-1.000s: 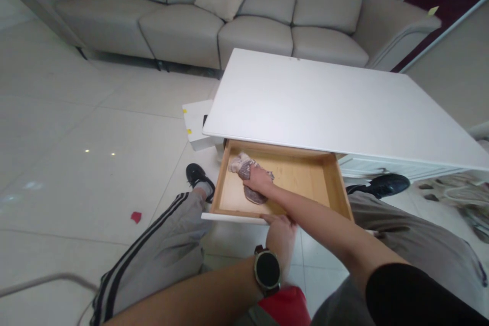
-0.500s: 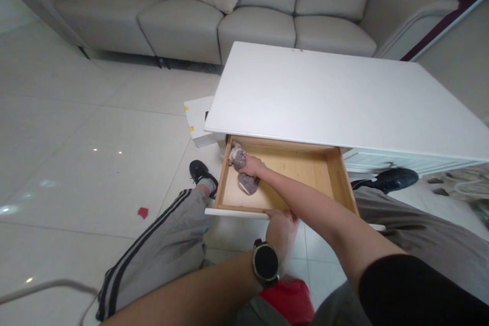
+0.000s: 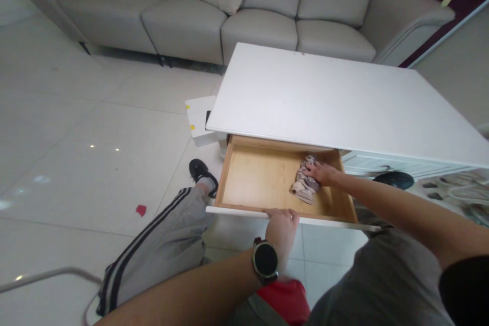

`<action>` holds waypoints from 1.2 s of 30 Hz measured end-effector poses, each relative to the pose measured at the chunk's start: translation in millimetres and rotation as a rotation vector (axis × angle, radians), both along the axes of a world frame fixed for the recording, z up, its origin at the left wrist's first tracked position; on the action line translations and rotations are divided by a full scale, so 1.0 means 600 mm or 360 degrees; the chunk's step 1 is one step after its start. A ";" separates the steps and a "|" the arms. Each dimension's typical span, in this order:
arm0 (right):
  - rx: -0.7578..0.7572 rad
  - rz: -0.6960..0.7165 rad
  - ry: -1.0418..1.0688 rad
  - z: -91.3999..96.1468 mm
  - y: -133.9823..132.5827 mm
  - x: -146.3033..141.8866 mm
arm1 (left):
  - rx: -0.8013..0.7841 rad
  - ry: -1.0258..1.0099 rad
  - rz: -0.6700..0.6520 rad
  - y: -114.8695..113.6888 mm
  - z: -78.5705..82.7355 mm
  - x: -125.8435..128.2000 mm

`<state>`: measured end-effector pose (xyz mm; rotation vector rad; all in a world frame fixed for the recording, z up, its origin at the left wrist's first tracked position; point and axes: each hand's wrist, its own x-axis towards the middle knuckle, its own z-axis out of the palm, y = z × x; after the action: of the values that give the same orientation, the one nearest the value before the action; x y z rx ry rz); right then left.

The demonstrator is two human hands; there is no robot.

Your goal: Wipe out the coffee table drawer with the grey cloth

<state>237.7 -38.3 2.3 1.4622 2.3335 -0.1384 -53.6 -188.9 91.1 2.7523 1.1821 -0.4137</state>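
A wooden drawer (image 3: 252, 173) is pulled out from under a white coffee table (image 3: 324, 97). Inside it, right of the middle, my right hand (image 3: 322, 172) presses a crumpled patterned cloth (image 3: 304, 183) against the drawer bottom, fingers closed on its upper part. My left hand (image 3: 282, 226), with a dark watch on the wrist, grips the drawer's white front edge near its middle, the fingers hooked over the rim. Apart from the cloth, bare wood shows across the drawer's left half.
A grey sofa (image 3: 183, 20) stands behind the table. A white box (image 3: 201, 119) with yellow marks sits on the floor left of the table. My shoe (image 3: 200, 172) is beside the drawer; a red scrap (image 3: 141, 210) and a hose (image 3: 57, 271) lie farther left.
My right hand has moved with the cloth from the drawer's left end across to its right part. The left hand has stayed on the drawer front.
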 end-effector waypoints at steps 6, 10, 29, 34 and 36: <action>-0.0210 0.0368 -0.0044 0.000 -0.006 -0.037 | -0.0006 -0.0040 0.0096 -0.007 0.001 0.005; -0.0110 0.0439 0.0123 -0.013 0.021 -0.186 | -0.0001 -0.0024 0.0135 -0.010 0.004 0.007; -0.0055 0.0145 0.0402 -0.008 0.027 -0.407 | -0.0122 0.0120 0.0190 0.001 0.035 0.002; -0.0023 -0.0331 0.0219 -0.018 0.058 -0.263 | -0.0097 0.0171 0.0075 0.001 0.035 0.001; -0.0024 -0.0378 0.0143 -0.019 0.046 -0.178 | -0.0127 0.0151 0.0039 0.003 0.033 0.002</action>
<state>131.2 -10.5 -9.1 1.7554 2.2136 -0.2899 -52.3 -187.2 110.6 2.6747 1.1919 -0.5815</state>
